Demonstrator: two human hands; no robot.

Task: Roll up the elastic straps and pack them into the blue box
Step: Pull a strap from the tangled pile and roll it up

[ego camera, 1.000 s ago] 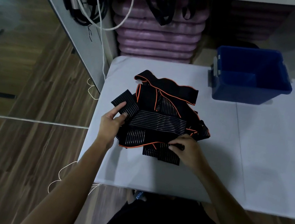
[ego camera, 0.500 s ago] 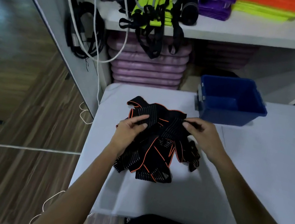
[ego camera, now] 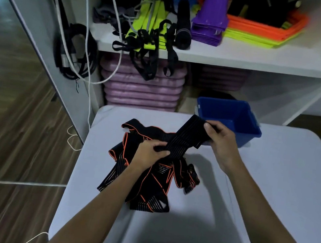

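The right hand (ego camera: 219, 139) pinches the far end of one black elastic strap (ego camera: 184, 139), thumb and fingers curled over its edge, lifted just in front of the blue box (ego camera: 246, 133). The left hand (ego camera: 147, 154) grips the same strap lower down, fingers wrapped round it where it bunches narrow, so the band runs taut and slanted between the two hands, rising toward the right. Below the left hand, the rest of the straps lie in a tangled heap (ego camera: 145, 182), black with orange edging, on the white table (ego camera: 281, 194), toward its left side. The blue box sits open at the far edge of the table, right of the heap; no rolled strap shows inside. Beyond it stands a shelf (ego camera: 230, 56) with cones and other gear.

Judging from this, the held strap may not be free of the heap, and pulling it could drag neighbouring bands off the left edge. Slack tension while rolling could leave a loose coil that springs open in the box
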